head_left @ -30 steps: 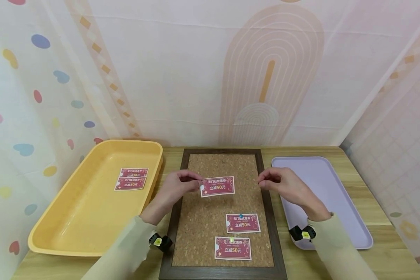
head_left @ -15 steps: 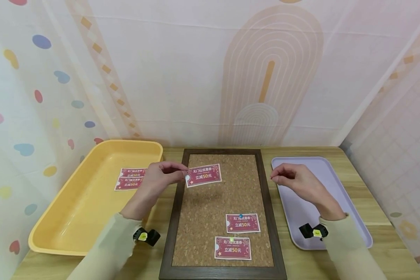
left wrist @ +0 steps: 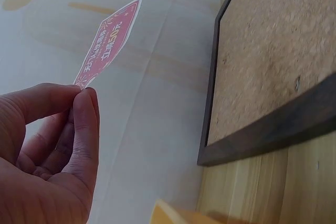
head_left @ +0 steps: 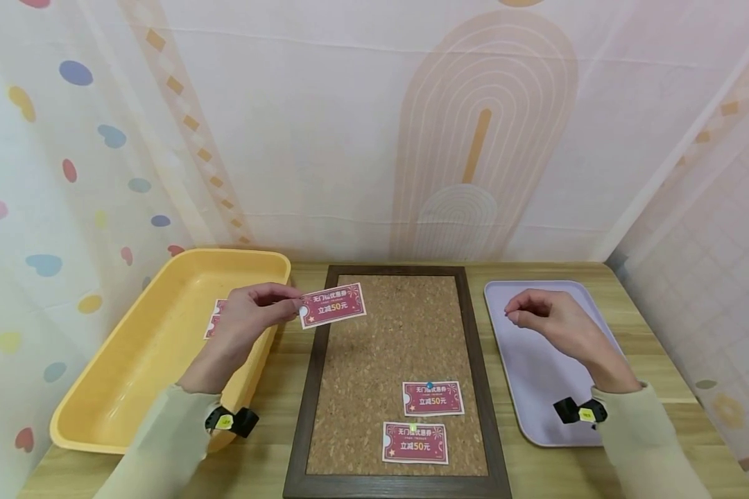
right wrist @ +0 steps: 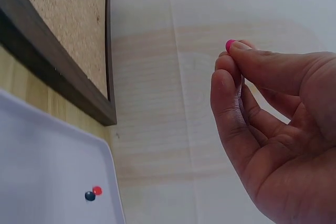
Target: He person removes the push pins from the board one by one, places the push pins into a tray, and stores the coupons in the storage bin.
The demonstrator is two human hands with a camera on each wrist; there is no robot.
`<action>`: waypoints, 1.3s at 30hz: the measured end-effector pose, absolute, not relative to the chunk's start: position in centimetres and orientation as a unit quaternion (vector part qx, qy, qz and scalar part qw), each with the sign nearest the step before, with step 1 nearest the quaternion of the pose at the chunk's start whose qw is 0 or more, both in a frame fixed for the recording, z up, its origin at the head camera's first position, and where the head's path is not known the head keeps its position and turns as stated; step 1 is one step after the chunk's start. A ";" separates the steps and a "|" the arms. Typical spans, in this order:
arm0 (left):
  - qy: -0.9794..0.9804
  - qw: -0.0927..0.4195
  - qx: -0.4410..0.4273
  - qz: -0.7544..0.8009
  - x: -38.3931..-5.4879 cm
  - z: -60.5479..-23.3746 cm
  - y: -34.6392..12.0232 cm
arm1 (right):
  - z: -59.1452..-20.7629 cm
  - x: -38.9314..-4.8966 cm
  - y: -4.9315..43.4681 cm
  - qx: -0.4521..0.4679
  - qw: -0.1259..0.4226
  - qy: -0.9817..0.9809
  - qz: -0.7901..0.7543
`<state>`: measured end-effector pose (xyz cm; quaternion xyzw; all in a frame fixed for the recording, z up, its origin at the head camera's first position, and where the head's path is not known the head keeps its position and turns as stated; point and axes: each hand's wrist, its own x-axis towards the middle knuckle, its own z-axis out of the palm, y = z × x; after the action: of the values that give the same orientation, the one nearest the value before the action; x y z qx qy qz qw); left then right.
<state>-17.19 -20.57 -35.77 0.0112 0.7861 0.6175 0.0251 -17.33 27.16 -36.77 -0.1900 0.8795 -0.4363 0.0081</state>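
Between thumb and fingertips of my left hand (head_left: 240, 329) is one end of a red paper coupon (head_left: 333, 305), held up over the left edge of the cork board (head_left: 374, 388). My right hand (head_left: 555, 329) pinches a pink push pin (right wrist: 230, 45) above the lilac tray (head_left: 537, 409); only its pink end shows in the right wrist view. Lower on the board lie two like coupons, one with a blue pin (head_left: 429, 385) at its top edge, the other with a yellow-green pin (head_left: 413, 427).
A deep yellow basin (head_left: 143, 388) stands at the left, with more coupons (head_left: 215, 322) in it, partly hidden behind my left hand. In the lilac tray lie a red pin (right wrist: 97, 190) and a dark pin (right wrist: 90, 196). A patterned curtain (head_left: 324, 138) hangs behind the wooden table.
My left hand has drawn the coupon left and slightly up, from over the board's middle to its left edge. My right hand has moved right, from the board's edge to over the tray.
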 end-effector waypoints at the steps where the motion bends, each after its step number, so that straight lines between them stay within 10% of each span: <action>1: 0.785 0.022 0.010 0.619 -17.2 -35.7 -20.9 | -36.8 -17.3 27.3 -0.189 0.007 0.879 -0.438; 39: 0.811 0.045 0.023 0.583 -18.2 -36.6 -33.0 | -37.6 -18.5 31.4 -0.131 0.023 0.893 -0.430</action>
<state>-18.18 -33.00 -36.63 0.0227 0.8106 0.5834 0.0447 -18.55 31.44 -37.64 -0.1310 0.8928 -0.4304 0.0230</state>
